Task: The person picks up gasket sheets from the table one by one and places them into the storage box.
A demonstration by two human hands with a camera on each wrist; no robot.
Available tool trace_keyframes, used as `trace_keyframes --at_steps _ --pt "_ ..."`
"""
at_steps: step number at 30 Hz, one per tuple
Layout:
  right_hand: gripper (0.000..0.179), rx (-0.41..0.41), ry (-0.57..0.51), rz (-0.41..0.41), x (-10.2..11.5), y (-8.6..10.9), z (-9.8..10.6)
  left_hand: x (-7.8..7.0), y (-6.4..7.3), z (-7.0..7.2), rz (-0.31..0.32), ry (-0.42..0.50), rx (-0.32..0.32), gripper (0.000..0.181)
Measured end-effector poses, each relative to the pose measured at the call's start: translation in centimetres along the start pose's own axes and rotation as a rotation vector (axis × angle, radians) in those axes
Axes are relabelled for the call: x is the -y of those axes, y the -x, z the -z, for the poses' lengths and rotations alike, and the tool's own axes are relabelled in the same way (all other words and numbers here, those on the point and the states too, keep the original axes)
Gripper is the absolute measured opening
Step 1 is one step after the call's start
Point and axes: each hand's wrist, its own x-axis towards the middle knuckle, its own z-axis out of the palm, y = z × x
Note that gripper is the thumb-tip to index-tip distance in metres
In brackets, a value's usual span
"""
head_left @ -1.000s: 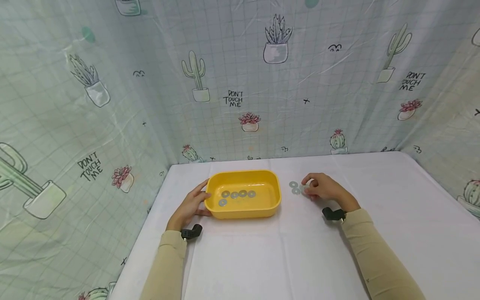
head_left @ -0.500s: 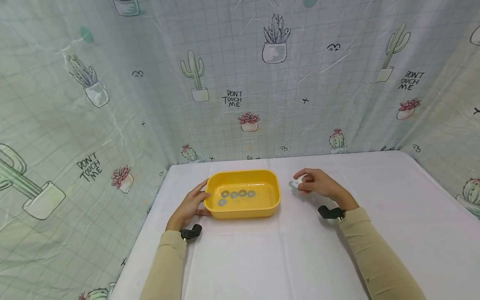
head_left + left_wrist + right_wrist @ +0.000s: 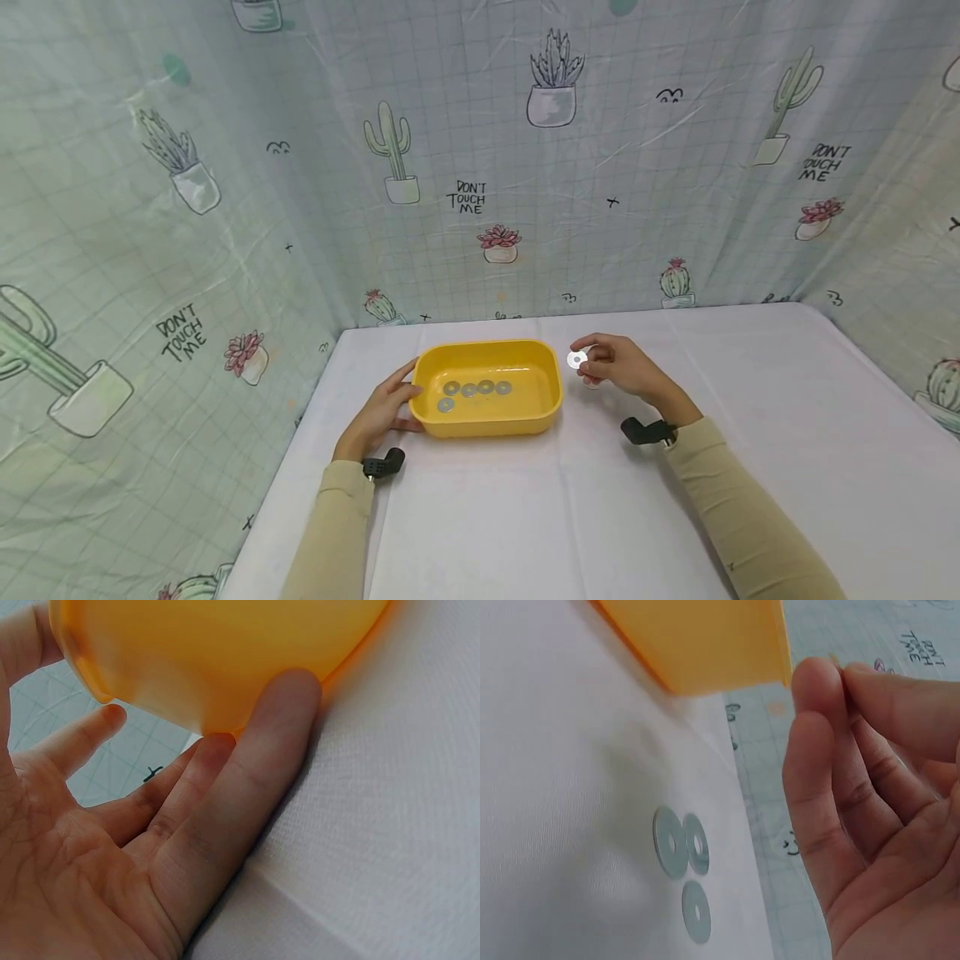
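My left hand [image 3: 372, 419] holds the left end of a yellow plastic tub [image 3: 487, 427], its fingers spread along the end wall in the left wrist view. Several flat metal washers [image 3: 503, 392] lie on the tub floor. Just right of the tub, my right hand [image 3: 624, 365] pinches a washer [image 3: 571, 364] between thumb and fingertips, raised off the table. The right wrist view shows that washer hardly at all, behind the fingertips. Below the hand there, three washers [image 3: 664, 851] lie on the cloth, close together; in the head view the hand mostly covers them.
A white cloth [image 3: 480, 517] covers the table. Behind and to the sides hangs a curtain [image 3: 450, 275] printed with cacti. Each wrist carries a small black camera [image 3: 647, 431].
My right hand has lifted a washer from the group on the table and carried it left toward the tub. My left hand and the tub have stayed in place.
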Motion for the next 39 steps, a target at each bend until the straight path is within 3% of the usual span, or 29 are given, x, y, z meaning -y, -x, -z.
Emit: trace_keyframes --at_steps 12,17,39 --pt "0.034 -0.127 -0.039 -0.039 2.2 -0.3 -2.4 0.0 -0.3 0.1 -0.007 -0.003 0.013 0.061" --pt "0.033 -0.161 -0.052 -0.017 2.9 -0.3 -3.2 -0.1 -0.3 0.0 -0.015 -0.001 0.018 0.060" --pt "0.032 -0.096 -0.175 0.081 5.5 0.1 -8.0 0.0 0.1 -0.1 -0.008 0.000 0.002 0.059"
